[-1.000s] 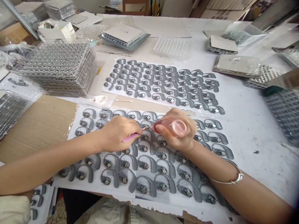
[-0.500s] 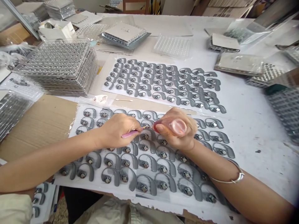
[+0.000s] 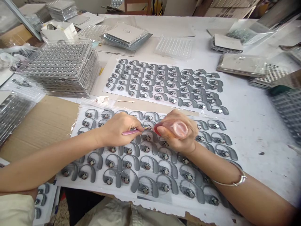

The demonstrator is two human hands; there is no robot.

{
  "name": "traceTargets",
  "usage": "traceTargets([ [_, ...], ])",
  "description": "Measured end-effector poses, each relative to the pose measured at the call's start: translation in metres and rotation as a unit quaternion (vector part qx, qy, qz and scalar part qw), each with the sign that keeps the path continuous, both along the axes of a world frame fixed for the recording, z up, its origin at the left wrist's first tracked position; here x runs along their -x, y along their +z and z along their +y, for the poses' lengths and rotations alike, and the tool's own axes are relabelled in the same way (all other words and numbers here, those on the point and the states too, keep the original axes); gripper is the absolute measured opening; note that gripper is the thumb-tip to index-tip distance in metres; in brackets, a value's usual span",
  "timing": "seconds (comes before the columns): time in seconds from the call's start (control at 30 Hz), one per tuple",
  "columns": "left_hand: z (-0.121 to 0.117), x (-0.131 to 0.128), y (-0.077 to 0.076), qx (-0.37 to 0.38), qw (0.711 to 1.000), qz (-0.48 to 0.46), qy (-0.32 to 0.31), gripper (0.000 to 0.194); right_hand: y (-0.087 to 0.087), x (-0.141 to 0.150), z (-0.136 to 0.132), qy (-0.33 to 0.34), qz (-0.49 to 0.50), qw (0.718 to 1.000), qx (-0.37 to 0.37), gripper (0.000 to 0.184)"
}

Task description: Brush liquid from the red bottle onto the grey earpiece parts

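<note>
My left hand [image 3: 119,128] is closed on a thin pink stick [image 3: 130,132], whose tip points right toward a small clear bottle with a red cap [image 3: 173,128]. My right hand [image 3: 181,135] is wrapped round that bottle, and a thin bracelet [image 3: 235,181] sits on that wrist. Both hands hover over a white sheet [image 3: 218,201] covered with rows of grey ear-hook parts [image 3: 146,164]. The stick's tip is just above one of the hooks in the sheet's upper rows.
A second white sheet of grey ear hooks [image 3: 164,82] lies further back. A stack of clear blister trays [image 3: 61,67] stands at the left beside a cardboard sheet [image 3: 39,125]. More trays [image 3: 242,64] lie at the right, and a cotton swab [image 3: 125,101] rests between the sheets.
The hands have barely moved; the left hand with the pink stick has shifted slightly up and right toward the bottle. The view has drifted a little.
</note>
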State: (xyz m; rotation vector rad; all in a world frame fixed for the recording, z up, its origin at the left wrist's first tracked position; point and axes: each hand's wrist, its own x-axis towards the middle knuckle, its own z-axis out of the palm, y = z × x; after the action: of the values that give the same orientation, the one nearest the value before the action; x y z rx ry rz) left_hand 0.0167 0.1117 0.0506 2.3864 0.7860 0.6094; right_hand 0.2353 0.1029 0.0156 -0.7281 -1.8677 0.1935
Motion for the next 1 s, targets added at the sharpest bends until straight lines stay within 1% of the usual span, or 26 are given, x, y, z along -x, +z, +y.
traceTargets([
  [0.23,0.0028,0.0010,-0.0026,0.033,0.999,-0.008,0.013,0.012,-0.0022,0.0007,-0.0008,0.008,0.016,1.000,0.011,0.012],
  [0.53,0.0037,0.0016,-0.0056,0.038,0.999,-0.016,0.013,0.013,-0.0039,0.0011,-0.0018,0.004,0.027,0.999,0.016,0.011],
  [0.7,0.0041,0.0020,-0.0049,0.047,0.999,-0.013,0.019,0.012,-0.0054,0.0004,-0.0016,0.014,0.036,0.999,0.018,0.010],
  [0.87,0.0037,0.0018,-0.0035,0.058,0.998,-0.009,0.021,0.013,-0.0060,-0.0012,-0.0003,0.008,0.056,0.998,0.003,0.009],
  [1.0,0.0037,0.0021,-0.0042,0.062,0.998,-0.005,0.022,0.013,-0.0049,-0.0001,0.0001,0.002,0.045,0.999,0.009,0.008],
])
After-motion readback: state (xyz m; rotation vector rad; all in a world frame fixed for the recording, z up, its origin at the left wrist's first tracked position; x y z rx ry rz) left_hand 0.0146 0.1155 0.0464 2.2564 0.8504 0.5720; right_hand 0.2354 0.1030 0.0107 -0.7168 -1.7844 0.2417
